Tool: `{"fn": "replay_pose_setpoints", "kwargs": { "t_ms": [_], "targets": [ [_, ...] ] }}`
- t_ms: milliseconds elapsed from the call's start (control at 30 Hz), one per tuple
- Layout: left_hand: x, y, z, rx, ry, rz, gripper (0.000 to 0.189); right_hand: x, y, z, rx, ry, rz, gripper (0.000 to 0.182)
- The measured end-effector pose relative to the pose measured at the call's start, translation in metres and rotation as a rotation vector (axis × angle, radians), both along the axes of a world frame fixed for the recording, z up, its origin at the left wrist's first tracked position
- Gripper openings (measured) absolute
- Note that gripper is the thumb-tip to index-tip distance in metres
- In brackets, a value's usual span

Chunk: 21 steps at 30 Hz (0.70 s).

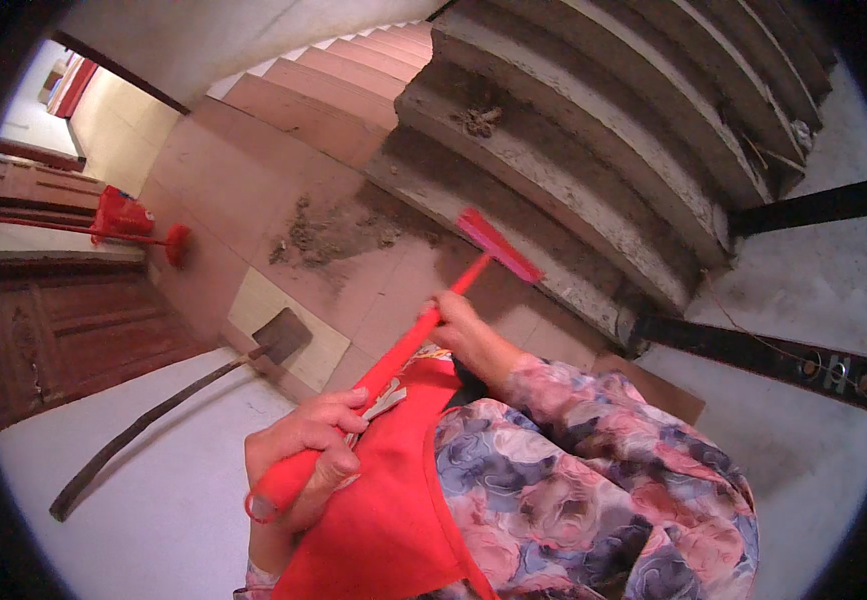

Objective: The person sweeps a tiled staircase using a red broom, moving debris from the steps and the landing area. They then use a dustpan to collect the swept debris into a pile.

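Observation:
A broom with a red handle point(396, 364) runs diagonally in front of me, held in both hands. My left hand point(309, 450) is wrapped around its upper end, beside a hanging loop. Farther down the shaft, my right hand point(459, 322) grips the handle. The pink-red broom head point(499, 246) is by the bottom concrete step point(433, 187); I cannot tell whether it touches the step. Left of the head, a patch of loose dirt and debris point(321, 236) lies on the tiled floor point(381, 300).
Rough concrete stairs point(553, 135) curve up at right, with a debris clump point(482, 120) on one step. Tiled stairs point(328, 75) lie beyond. A shovel point(283, 335) leans at left, near another red broom point(176, 244), a red bag point(122, 214) and a wooden door point(80, 322).

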State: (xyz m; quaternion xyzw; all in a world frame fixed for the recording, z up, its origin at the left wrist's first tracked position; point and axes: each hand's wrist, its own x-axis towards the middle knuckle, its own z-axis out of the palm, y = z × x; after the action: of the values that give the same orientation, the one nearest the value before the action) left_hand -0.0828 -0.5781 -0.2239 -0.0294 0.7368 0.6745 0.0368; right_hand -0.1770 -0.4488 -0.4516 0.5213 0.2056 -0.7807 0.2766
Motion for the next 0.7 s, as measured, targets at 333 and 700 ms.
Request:
{"fn": "replay_pose_setpoints", "kwargs": {
  "t_ms": [333,700],
  "targets": [
    [0.023,-0.026,0.038,-0.268,0.141,-0.122,0.018,-0.007,-0.06,0.041,-0.245,0.137,0.084,0.013],
    [-0.05,-0.041,-0.046,0.258,-0.018,-0.272,0.01,-0.035,0.031,-0.026,-0.051,-0.04,-0.276,0.014]
  ]
}}
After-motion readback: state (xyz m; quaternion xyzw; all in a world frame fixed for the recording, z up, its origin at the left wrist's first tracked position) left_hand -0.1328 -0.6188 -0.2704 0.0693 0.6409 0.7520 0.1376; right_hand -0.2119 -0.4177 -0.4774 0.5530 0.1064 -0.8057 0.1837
